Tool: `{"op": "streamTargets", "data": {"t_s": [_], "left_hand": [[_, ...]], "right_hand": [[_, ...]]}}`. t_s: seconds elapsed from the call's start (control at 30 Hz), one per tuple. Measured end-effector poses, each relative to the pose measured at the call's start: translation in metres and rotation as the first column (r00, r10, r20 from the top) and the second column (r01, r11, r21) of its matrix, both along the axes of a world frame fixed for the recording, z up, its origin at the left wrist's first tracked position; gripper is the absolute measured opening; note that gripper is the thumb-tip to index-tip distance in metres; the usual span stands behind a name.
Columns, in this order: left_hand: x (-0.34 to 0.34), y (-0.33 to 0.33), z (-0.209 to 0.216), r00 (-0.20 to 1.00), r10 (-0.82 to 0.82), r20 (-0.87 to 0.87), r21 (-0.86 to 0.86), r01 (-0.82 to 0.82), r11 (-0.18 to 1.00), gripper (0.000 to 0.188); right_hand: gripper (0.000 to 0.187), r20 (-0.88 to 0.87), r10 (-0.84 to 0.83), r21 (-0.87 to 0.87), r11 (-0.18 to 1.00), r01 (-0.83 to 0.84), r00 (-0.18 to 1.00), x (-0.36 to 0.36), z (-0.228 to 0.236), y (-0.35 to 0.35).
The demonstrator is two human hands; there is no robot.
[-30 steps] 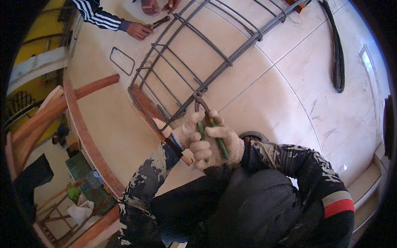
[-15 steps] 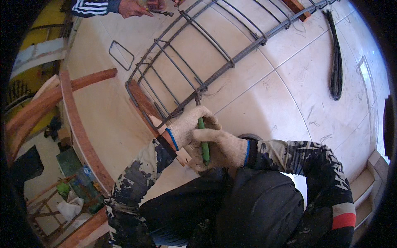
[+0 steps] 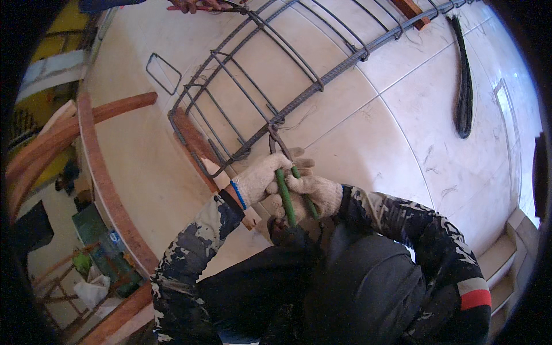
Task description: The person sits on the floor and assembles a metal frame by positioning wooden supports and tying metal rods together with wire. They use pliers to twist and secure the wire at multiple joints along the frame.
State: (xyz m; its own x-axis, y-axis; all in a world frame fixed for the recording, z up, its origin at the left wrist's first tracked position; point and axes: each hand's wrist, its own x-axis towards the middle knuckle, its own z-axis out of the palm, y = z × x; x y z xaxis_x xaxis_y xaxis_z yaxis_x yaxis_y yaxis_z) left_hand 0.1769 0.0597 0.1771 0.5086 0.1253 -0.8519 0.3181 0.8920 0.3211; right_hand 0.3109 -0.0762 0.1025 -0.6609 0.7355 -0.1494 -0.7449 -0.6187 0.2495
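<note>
Both my hands wear pale knitted gloves and grip green-handled pincers (image 3: 287, 198). My left hand (image 3: 255, 179) is closed on the left handle, and my right hand (image 3: 321, 194) is closed on the other, with some fingers showing beyond it. The handles are spread apart. The dark jaws reach a stirrup joint on the near bar of a rebar cage (image 3: 339, 70), where thin tie wire (image 3: 298, 122) sticks out to the right. Whether the jaws bite the wire is too small to tell.
A wooden block (image 3: 192, 137) lies beneath the cage's near end. A loose stirrup (image 3: 164, 75) and a bundle of black tie wire (image 3: 463, 92) lie on the tiled floor. Another person's hand (image 3: 198, 4) holds red-handled pliers at the top. Timber (image 3: 112, 178) stands at left.
The pincer handles have opened apart, and my right hand has shifted onto the right handle. At the top, the other person's hand has moved up and right to the cage.
</note>
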Motion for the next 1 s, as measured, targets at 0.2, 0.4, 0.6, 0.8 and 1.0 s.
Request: {"op": "streamTargets", "data": {"t_s": [0.2, 0.4, 0.6, 0.8, 1.0], "left_hand": [[-0.004, -0.014, -0.005, 0.977, -0.051, -0.206, 0.134, 0.080, 0.988, 0.051], [0.007, -0.013, 0.001, 0.921, -0.212, -0.326, 0.247, 0.299, 0.922, 0.041], [0.019, -0.019, -0.007, 0.937, -0.078, -0.340, 0.290, 0.183, 0.939, 0.046], [0.002, -0.032, -0.035, 0.979, 0.198, -0.056, 0.163, -0.187, 0.969, 0.033], [0.029, -0.008, 0.008, 0.933, -0.158, -0.323, 0.269, 0.251, 0.930, 0.045]], "right_hand": [[0.043, -0.002, 0.107, 0.008, 0.994, -0.107, 0.994, -0.015, -0.035, -0.007], [0.041, -0.105, 0.113, -0.003, 0.993, -0.114, 0.988, -0.014, -0.036, -0.013], [0.033, -0.067, 0.126, -0.063, 0.990, -0.130, 0.990, 0.006, 0.006, -0.006], [0.021, -0.393, 0.092, -0.135, 0.978, -0.157, 0.915, -0.001, 0.016, -0.009], [0.016, 0.511, 0.448, -0.371, 0.885, -0.282, 0.734, 0.020, 0.077, 0.021]]}}
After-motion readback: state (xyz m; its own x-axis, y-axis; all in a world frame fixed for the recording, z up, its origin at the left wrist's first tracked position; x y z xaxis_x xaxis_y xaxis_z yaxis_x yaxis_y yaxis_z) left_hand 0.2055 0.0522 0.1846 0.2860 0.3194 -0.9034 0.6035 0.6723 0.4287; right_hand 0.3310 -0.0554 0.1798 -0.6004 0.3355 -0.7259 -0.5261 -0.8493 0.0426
